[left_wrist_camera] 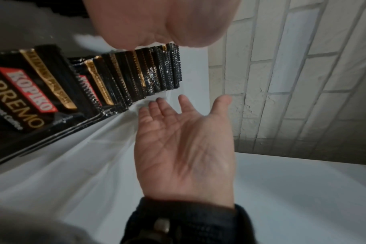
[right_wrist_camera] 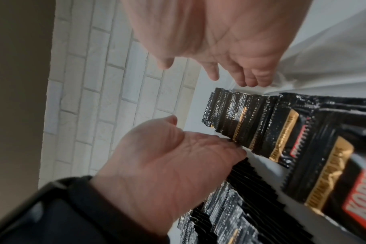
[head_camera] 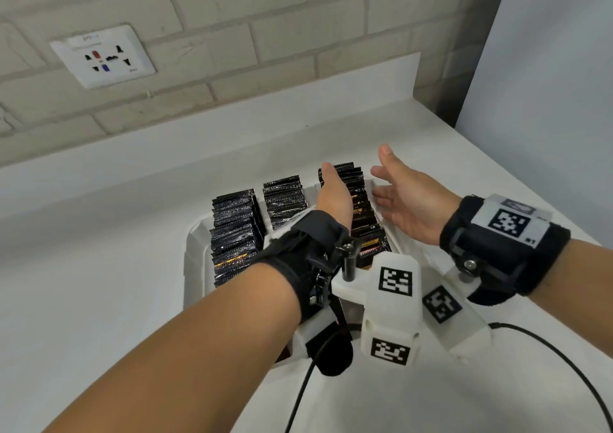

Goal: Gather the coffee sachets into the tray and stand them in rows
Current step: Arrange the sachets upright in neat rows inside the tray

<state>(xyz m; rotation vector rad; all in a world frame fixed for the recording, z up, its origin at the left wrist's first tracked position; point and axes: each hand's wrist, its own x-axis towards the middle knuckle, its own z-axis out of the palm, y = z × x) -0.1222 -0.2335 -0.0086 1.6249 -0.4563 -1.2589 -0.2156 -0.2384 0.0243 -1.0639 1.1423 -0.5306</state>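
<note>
My left hand (head_camera: 333, 194) lies flat along the right-hand row of sachets (head_camera: 363, 220) in the tray (head_camera: 195, 250); my right hand (head_camera: 406, 200) hovers just beside, fingers (head_camera: 381, 197) spread, holding nothing.

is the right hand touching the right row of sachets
Apart. The left wrist view shows the right hand open, palm up, with white tray wall visible between its fingertips and the right row of sachets.

You see glossy black foil coffee sachets (head_camera: 232, 233) with crimped edges, a matt white plastic tray (head_camera: 195, 250), smooth white tabletop (head_camera: 99, 267), rough painted brick wall (head_camera: 232, 18).
</note>
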